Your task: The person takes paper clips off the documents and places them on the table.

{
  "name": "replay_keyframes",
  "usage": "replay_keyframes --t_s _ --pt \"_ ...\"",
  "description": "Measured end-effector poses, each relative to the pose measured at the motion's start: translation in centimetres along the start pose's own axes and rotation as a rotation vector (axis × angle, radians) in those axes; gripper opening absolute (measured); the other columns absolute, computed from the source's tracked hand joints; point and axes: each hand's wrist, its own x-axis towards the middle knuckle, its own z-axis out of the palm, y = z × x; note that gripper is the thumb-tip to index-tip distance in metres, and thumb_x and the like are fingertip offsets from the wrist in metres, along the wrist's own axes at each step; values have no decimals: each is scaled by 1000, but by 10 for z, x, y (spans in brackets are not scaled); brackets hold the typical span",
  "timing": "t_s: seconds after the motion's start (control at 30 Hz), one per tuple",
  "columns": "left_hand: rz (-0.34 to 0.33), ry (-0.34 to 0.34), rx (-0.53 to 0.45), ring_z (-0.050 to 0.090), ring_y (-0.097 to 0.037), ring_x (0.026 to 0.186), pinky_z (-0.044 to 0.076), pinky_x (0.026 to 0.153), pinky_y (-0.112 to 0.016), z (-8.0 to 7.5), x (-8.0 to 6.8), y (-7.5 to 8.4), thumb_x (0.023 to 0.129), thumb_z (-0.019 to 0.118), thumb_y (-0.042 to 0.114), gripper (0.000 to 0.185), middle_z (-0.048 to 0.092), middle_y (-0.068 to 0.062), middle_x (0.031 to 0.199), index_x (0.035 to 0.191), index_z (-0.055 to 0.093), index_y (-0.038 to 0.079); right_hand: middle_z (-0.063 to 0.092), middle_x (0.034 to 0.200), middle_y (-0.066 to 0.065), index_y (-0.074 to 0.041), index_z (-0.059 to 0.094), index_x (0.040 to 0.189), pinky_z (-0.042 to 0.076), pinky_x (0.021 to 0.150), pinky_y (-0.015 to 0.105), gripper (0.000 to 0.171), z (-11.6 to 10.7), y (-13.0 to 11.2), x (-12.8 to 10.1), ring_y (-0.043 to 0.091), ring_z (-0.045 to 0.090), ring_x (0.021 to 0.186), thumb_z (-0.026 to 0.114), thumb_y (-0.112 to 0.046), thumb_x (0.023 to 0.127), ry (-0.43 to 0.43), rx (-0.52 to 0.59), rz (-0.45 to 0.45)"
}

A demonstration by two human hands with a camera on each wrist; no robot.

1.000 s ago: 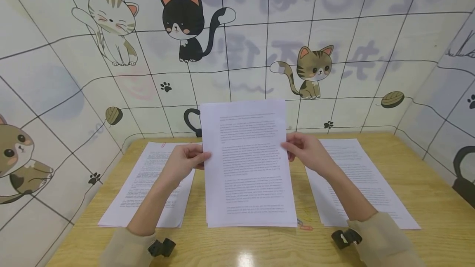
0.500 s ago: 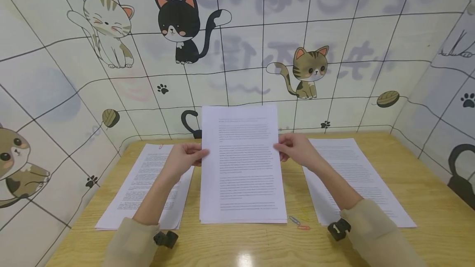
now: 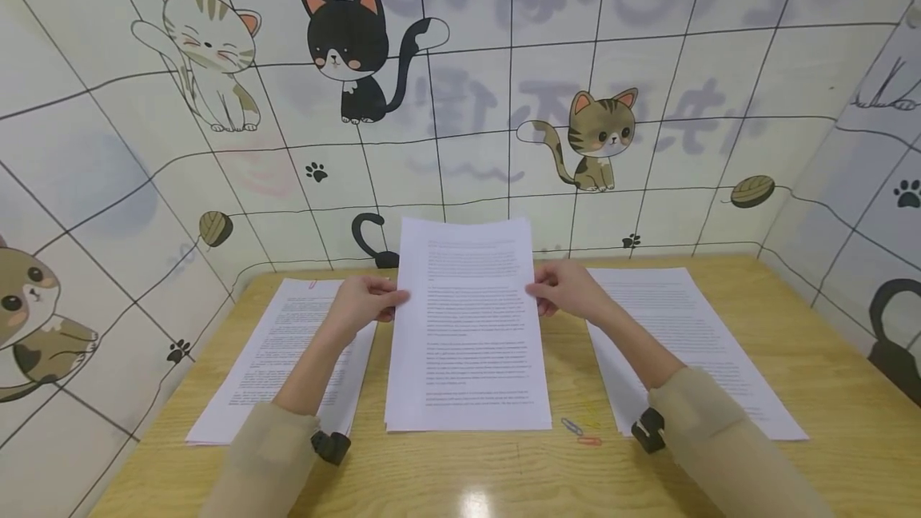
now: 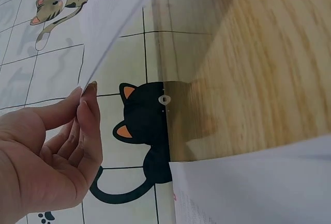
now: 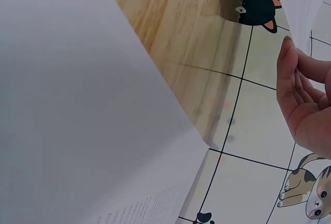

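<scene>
A stack of printed white sheets (image 3: pixel 468 334) stands tilted in the middle, its bottom edge on the wooden table (image 3: pixel 827 358). My left hand (image 3: pixel 365 304) pinches its left edge and my right hand (image 3: pixel 564 290) pinches its right edge, both about halfway up. In the left wrist view the left hand (image 4: pixel 57 146) has thumb and fingers on the sheet edge (image 4: pixel 119 32). In the right wrist view the right hand (image 5: pixel 305 100) has its fingers at the sheets' edge (image 5: pixel 302 1).
A flat paper pile (image 3: pixel 284 362) lies left of the held stack and another paper pile (image 3: pixel 691 342) lies to the right. Two paper clips (image 3: pixel 579 432) sit by the stack's lower right corner. Cat-patterned walls (image 3: pixel 460 102) enclose the table on three sides.
The held stack has come down and away from me, its bottom edge now resting on the table. Both hands moved slightly inward and forward with it.
</scene>
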Motion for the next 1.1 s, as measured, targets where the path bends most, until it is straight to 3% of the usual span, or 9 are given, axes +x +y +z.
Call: replay_keyframes --t_s 0.2,0.53,0.8,1.1 --pt "-13 -6 51 64 -14 68 56 67 -26 4 8 -5 89 78 11 23 71 -9 86 102 71 -6 70 72 12 10 66 91 60 64 41 12 4 2 7 22 69 62 66 -1 96 -30 -19 52" --pt "-67 -11 110 63 -15 68 55 65 -25 11 21 -11 87 80 9 23 68 -12 90 103 73 -5 70 73 13 8 66 93 59 62 32 13 9 9 15 21 70 63 67 -5 96 -67 -68 178" --pt "-62 -66 188 64 -14 63 56 64 -28 14 24 -17 87 80 7 17 68 -8 78 95 74 -6 70 70 10 6 70 88 57 59 28 13 15 21 22 16 69 60 69 -5 95 -107 -96 196" --pt "-99 -117 245 63 -12 59 54 60 -25 17 28 -22 87 79 4 13 67 -7 72 91 72 -6 69 67 7 5 69 83 56 58 26 14 17 21 19 11 65 57 70 -4 93 -139 -148 207"
